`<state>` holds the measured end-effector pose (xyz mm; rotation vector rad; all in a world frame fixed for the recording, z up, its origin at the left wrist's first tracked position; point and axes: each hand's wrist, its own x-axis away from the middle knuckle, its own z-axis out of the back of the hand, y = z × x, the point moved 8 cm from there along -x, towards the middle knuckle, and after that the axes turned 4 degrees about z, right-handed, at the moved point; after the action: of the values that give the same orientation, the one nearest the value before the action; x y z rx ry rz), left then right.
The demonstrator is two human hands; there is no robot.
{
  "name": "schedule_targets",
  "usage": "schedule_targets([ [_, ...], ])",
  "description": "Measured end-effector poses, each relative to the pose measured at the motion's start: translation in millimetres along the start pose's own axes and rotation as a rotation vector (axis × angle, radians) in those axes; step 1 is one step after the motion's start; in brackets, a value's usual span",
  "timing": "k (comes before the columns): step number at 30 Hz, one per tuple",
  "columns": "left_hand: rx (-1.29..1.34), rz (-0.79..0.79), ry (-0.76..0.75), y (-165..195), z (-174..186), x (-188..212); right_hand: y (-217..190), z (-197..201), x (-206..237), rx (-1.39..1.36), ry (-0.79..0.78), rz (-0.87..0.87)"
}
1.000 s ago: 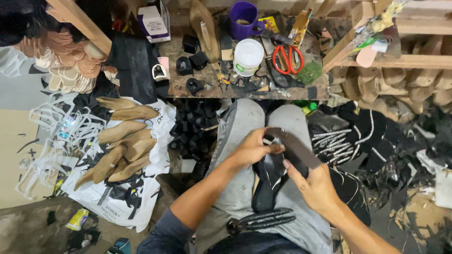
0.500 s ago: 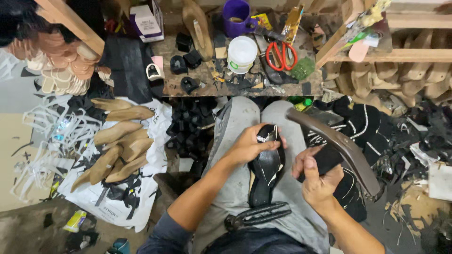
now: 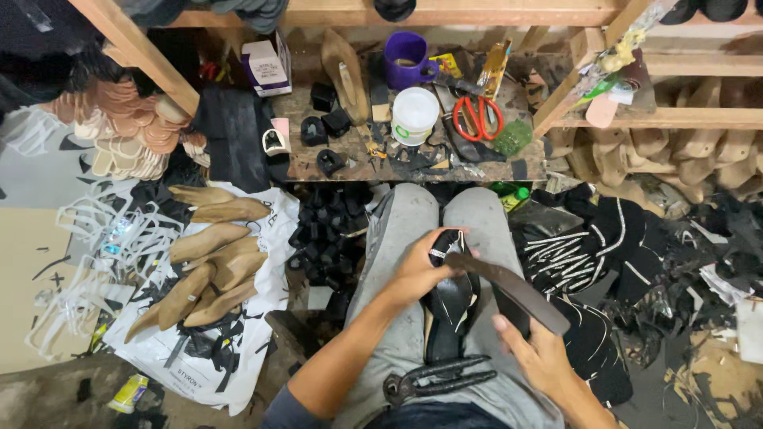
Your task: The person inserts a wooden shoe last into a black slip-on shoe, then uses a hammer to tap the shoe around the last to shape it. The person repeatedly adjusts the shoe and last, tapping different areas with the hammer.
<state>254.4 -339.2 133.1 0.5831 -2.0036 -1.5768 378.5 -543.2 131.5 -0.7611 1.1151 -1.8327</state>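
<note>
at the far left, pale cut-out shapes (image 3: 75, 262) lay scattered over the floor, and a stack of tan insoles (image 3: 131, 135) sat below a slanting wooden beam (image 3: 139, 52). beside them, wooden shoe lasts (image 3: 211, 266) rested in a loose pile on a white plastic bag (image 3: 262, 349). a heap of small black heel pieces (image 3: 326, 238) lay between the lasts and the person's grey-trousered knees (image 3: 445, 214). above the knees, a cluttered wooden workbench (image 3: 318, 171) carried a white tub (image 3: 414, 116), a purple mug (image 3: 404, 59) and red-handled scissors (image 3: 477, 117).

at the centre, the left hand (image 3: 415, 274) was closed around the upper end of a black shoe upper (image 3: 451, 306) that lay on the person's lap, fingers curled over its edge. a long dark strip (image 3: 509, 287) ran slantwise from that end, down toward the right, and passed just above the right hand (image 3: 540, 357). the right hand gripped the strip from below, thumb up against its underside. black pincers (image 3: 441, 377) rested across the lap, just below the shoe upper and between the two forearms.

to the right, black scraps with white stitching (image 3: 596, 254) covered the floor, and more wooden lasts (image 3: 675, 155) were stored under a shelf at the far right.
</note>
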Motion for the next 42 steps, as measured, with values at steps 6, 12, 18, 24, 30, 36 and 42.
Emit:
schedule_targets([
  [6, 0.097, 0.030, 0.155, 35.3, 0.7, 31.7, 31.6, 23.1, 75.1, 0.217, -0.361, 0.730],
  [12, -0.134, -0.290, 0.177, 139.3, -13.1, 33.2, -19.3, 63.7, 11.9, 0.342, 0.255, -0.076],
  [18, -0.291, -0.455, 0.238, 182.4, -26.0, 19.6, -196.0, 44.3, -71.9, -0.192, 0.332, 0.513],
  [24, -0.242, -0.410, 0.264, 154.0, -24.1, 21.9, -255.6, 34.1, -88.3, 0.129, 0.256, 0.756],
  [30, -0.300, -0.464, 0.289, 164.2, -21.7, 5.7, -219.8, 37.4, -90.4, -0.103, 0.246, 0.599],
  [36, 0.014, -0.454, 0.298, 173.2, 1.8, -15.1, -92.6, -46.4, -24.4, 0.437, -0.466, 0.082],
  [42, -0.134, -0.424, 0.388, 172.6, -6.9, -56.3, -40.2, -126.1, 13.3, 0.637, -0.705, 0.584],
])
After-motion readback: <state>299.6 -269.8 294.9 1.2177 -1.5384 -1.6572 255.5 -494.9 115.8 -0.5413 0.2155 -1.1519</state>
